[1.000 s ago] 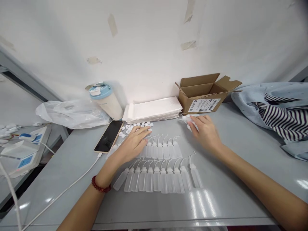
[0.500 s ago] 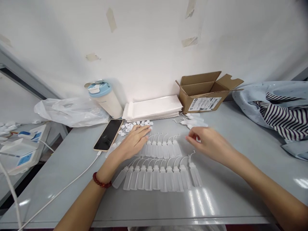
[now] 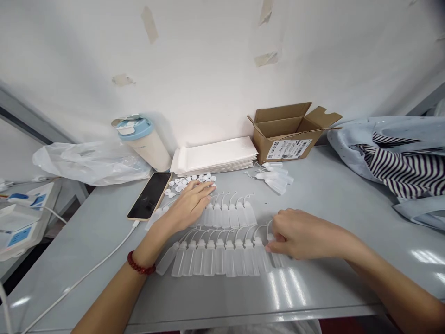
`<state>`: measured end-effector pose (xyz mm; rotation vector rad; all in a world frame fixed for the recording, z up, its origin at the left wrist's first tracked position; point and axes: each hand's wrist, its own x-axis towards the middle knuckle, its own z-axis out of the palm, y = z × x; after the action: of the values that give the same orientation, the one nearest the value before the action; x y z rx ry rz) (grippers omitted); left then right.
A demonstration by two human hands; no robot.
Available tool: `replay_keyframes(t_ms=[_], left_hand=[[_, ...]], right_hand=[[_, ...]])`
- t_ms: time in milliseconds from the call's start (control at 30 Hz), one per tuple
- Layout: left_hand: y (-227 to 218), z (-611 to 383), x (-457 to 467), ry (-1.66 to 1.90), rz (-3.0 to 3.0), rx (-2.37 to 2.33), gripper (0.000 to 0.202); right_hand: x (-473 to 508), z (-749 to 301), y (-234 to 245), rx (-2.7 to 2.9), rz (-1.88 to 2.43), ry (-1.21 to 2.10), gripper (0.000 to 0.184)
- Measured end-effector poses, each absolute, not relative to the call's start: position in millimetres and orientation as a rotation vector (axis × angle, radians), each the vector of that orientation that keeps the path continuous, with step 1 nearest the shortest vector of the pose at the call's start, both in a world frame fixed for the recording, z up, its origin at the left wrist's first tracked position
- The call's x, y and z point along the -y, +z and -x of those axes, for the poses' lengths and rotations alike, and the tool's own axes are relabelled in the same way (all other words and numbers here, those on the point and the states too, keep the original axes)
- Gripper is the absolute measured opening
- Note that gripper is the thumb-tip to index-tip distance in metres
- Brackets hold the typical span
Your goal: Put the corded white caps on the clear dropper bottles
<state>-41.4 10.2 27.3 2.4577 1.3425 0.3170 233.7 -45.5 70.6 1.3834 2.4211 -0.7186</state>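
My left hand [image 3: 190,206] lies with its fingers stretched out over the left part of the back row of small translucent bottles [image 3: 233,215], its fingertips near loose white caps [image 3: 179,183]. Closer to me runs a front row of similar squeeze bottles [image 3: 219,260], each with a thin strap at its neck. At the right end of that row, my right hand [image 3: 304,234] has its fingers curled over the last bottle [image 3: 277,260], whose upper part is mostly hidden. A few more bottles [image 3: 276,180] lie in a loose heap by the box.
Behind the rows are a stack of white envelopes [image 3: 215,155] and an open cardboard box [image 3: 288,134]. To the left stand a tumbler [image 3: 148,144], a plastic bag [image 3: 90,162] and a phone [image 3: 149,197] on a cable. Striped cloth [image 3: 403,162] lies at right.
My right hand has come down toward me from near the loose heap to the last bottle of the front row. My left hand stays over the back row. The view has shifted slightly.
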Motion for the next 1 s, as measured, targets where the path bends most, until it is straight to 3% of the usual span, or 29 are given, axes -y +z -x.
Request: replay_keyframes(t_ms=[233, 733, 1000], left_hand=[[28.0, 39.8, -10.5, 0.303, -2.444, -1.365, 0.044], [32.8, 37.7, -8.5, 0.471, -2.405, -1.340, 0.041], [39.7, 28.7, 5.7, 0.736, -2.290, -1.285, 0.026]], right_hand=[[46.7, -231.2, 71.6, -2.417, -1.384, -0.634, 0.038], [44.4, -236.4, 64.2, -2.593, -1.555, -0.691, 0.043], [39.9, -227.8, 70.6, -2.672, -1.762, -1.122, 0.038]])
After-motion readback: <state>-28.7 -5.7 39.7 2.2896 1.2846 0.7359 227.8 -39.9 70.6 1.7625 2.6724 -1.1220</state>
